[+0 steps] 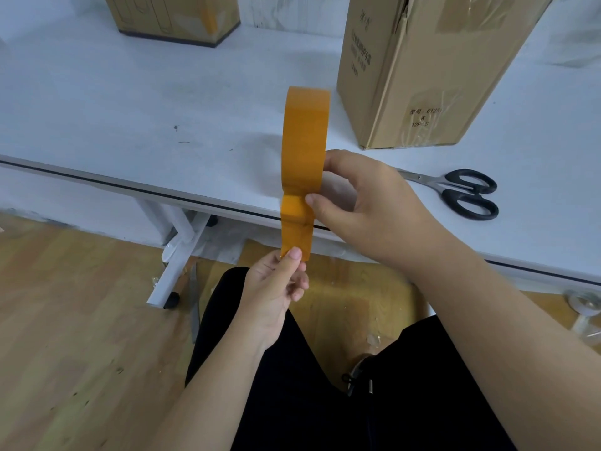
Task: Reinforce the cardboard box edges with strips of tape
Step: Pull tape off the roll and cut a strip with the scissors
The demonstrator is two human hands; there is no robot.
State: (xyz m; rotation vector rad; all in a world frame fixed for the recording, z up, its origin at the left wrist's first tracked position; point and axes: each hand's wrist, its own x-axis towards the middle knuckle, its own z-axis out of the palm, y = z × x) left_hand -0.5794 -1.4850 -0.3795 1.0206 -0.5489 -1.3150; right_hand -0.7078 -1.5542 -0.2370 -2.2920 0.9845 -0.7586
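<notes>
There is a single view, taken from the person's head and tilted forward and down across the near edge of the white tabletop (136, 102). That edge runs aslant through the middle of the frame. On the camera's side of it lie the person's lap and the pale wooden plank floor (65, 320), close below; beyond it the tabletop recedes toward the top border. Wide-angle bending shows in the edge's slant.

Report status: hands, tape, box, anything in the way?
Right hand grips tape roll; left hand pinches its free end. Cardboard box on table, untouched. Scissors beside right hand; path clear.
</notes>
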